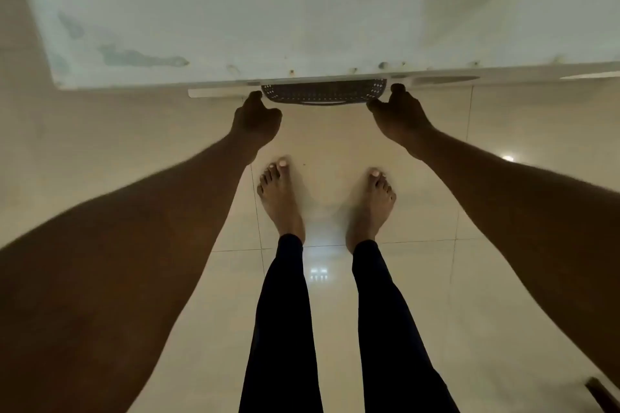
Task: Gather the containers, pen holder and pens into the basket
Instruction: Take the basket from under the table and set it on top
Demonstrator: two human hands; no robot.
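A dark perforated basket [323, 94] pokes out from under the front edge of a white table [235, 27]; only its near rim and a strip of wall show. My left hand [256, 119] curls around the basket's left end, and my right hand [399, 114] curls around its right end. Both arms reach forward from the bottom corners of the view. What lies inside the basket is hidden by the tabletop. No containers, pen holder or pens are visible.
The white tabletop has stained patches [141, 59] at its left front. A thin white ledge [218, 93] runs below the table edge. My bare feet [280, 198] stand on glossy cream floor tiles. A dark object's corner [602, 391] shows at bottom right.
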